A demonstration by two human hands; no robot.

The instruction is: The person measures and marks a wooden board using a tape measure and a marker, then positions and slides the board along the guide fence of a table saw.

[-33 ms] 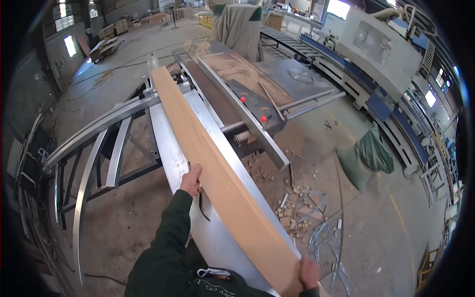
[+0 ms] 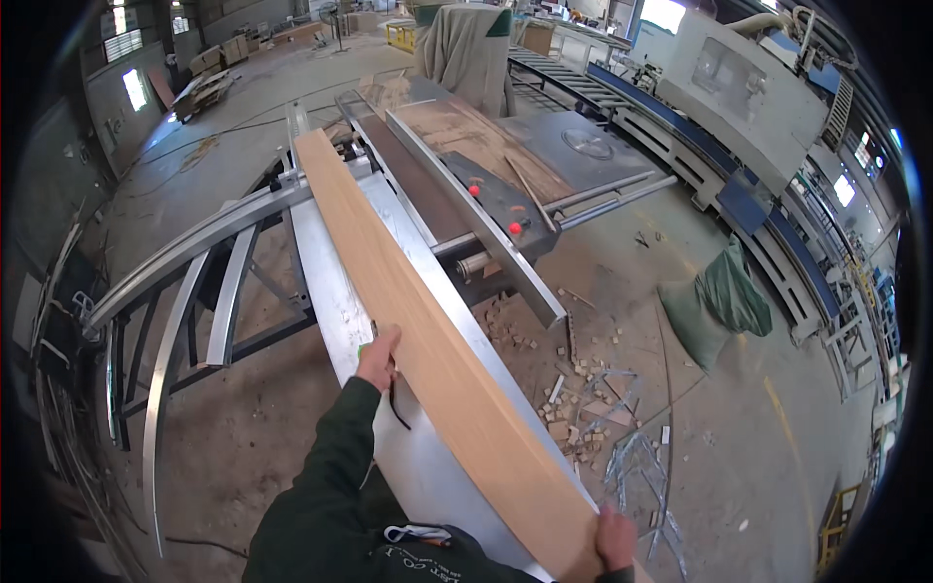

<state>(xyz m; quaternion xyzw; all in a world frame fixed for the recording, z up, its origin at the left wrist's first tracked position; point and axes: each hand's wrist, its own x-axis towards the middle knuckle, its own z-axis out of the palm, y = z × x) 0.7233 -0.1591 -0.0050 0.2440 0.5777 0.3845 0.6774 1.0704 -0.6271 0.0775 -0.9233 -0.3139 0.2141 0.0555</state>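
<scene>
A long light-brown wooden board point(image 2: 408, 301) lies lengthwise on the sliding metal table point(image 2: 335, 291) of a panel saw, running from the far left down to the near right. My left hand point(image 2: 377, 358) grips the board's left edge about midway along. At the board's near end, my right hand point(image 2: 615, 541) holds the corner at the lower edge of the view. Both sleeves are dark green.
The saw's main table point(image 2: 573, 146) with a metal fence point(image 2: 466, 209) sits right of the board. Wood offcuts point(image 2: 573, 389) litter the floor. A green sack point(image 2: 724, 301) stands right. A cloth-covered object point(image 2: 466, 49) stands at the far end. Curved metal support rails point(image 2: 185, 282) extend left.
</scene>
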